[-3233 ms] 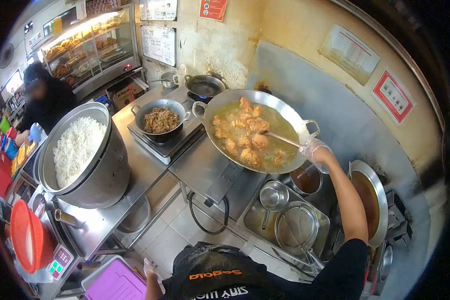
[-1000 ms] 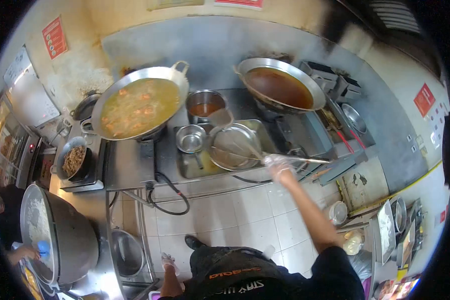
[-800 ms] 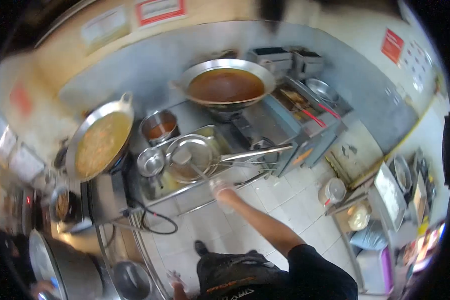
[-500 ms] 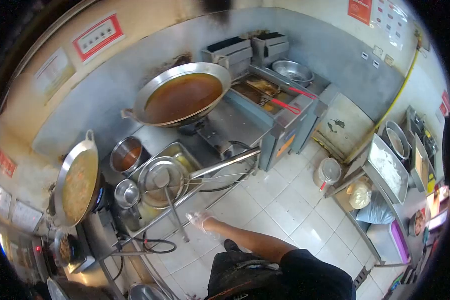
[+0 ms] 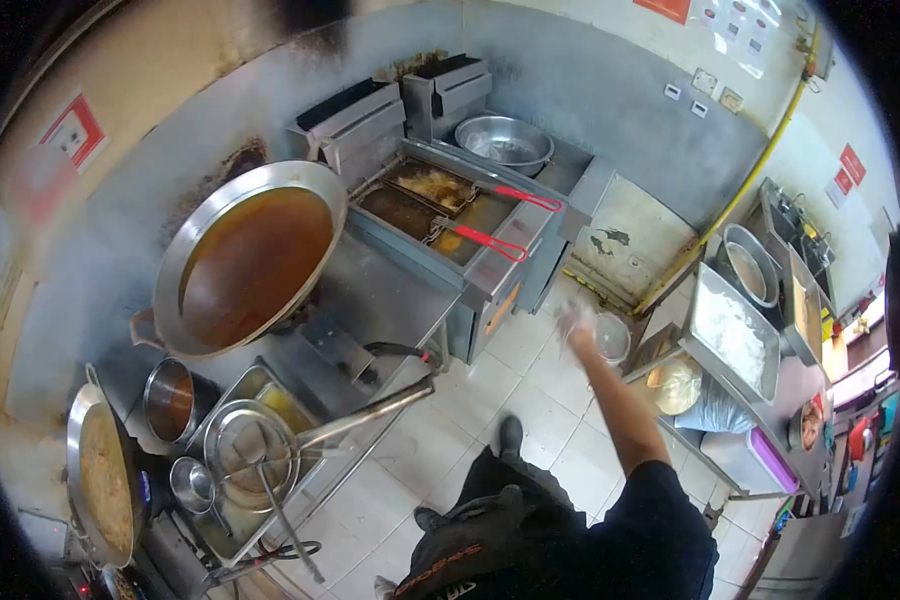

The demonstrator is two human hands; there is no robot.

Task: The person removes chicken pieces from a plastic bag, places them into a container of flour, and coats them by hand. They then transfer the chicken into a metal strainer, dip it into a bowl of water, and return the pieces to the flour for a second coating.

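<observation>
Food pieces (image 5: 105, 480) are sitting in the wok (image 5: 78, 430) left of the tray (image 5: 283, 402), not yet lifted out; the turner (image 5: 285, 525) is lying across the tray. Right of it, your right hand (image 5: 578, 325) is extending, seemingly wide and empty; your left hand's state is indeterminable.

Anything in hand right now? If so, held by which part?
Nothing visible in the right hand; it's blurred but looks empty. Left hand barely shows at the bottom edge, so can't tell.
</observation>
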